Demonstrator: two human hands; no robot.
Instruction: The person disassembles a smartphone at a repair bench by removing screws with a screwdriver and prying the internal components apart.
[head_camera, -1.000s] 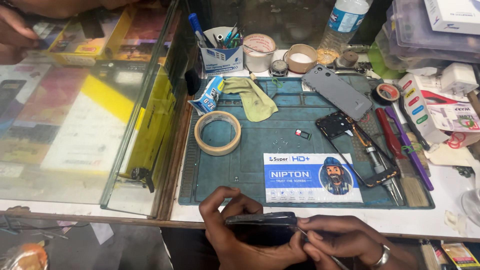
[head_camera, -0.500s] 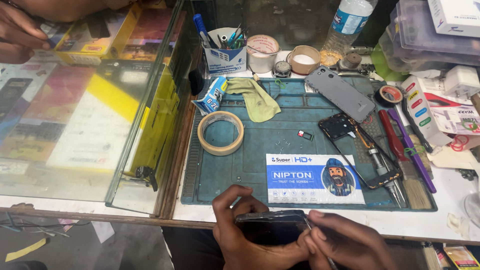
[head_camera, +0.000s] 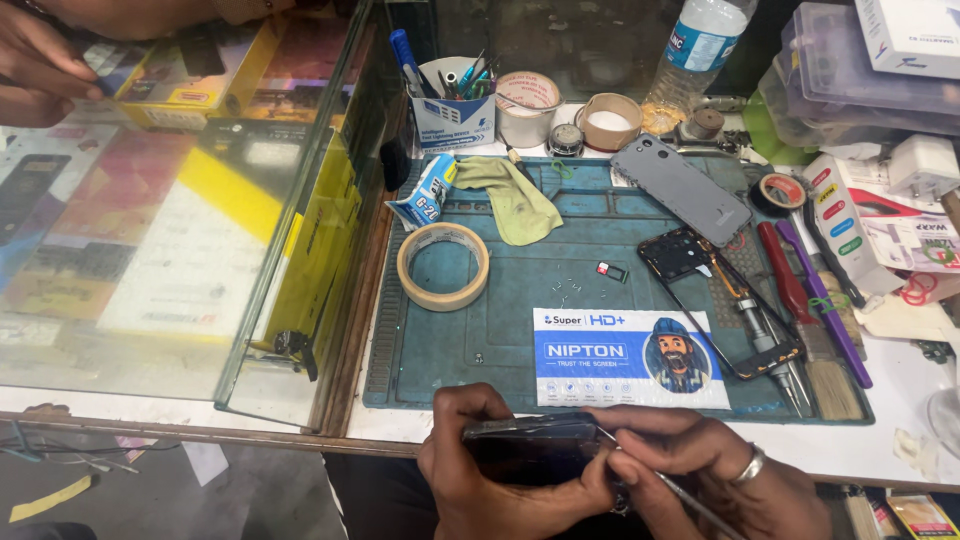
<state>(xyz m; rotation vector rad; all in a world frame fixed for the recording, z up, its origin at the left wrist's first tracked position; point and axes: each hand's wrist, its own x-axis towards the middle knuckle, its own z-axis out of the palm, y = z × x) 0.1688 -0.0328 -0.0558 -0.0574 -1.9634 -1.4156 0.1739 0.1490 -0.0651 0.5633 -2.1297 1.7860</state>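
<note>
At the near edge of the bench (head_camera: 900, 455) I see my left hand (head_camera: 480, 470) curled around a dark phone (head_camera: 535, 445), fingers closed over its left end and thumb along the top edge, holding it just below the blue work mat (head_camera: 520, 300). My right hand (head_camera: 700, 470), a ring on one finger, is pinched shut on a thin metal tool (head_camera: 690, 500) whose tip meets the phone's right end. Just beyond the phone on the mat lies a printed blue-and-white packet (head_camera: 625, 357); further up sits a roll of masking tape (head_camera: 443, 266), an olive cloth (head_camera: 515, 197) and a grey phone back cover (head_camera: 680, 188). A black phone frame (head_camera: 735, 310) lies to the right, beside screwdrivers and a brush (head_camera: 830, 375). A glass display case (head_camera: 180, 220) stands at the left, and another person's hand (head_camera: 40, 75) rests on top of it in the far corner.
</note>
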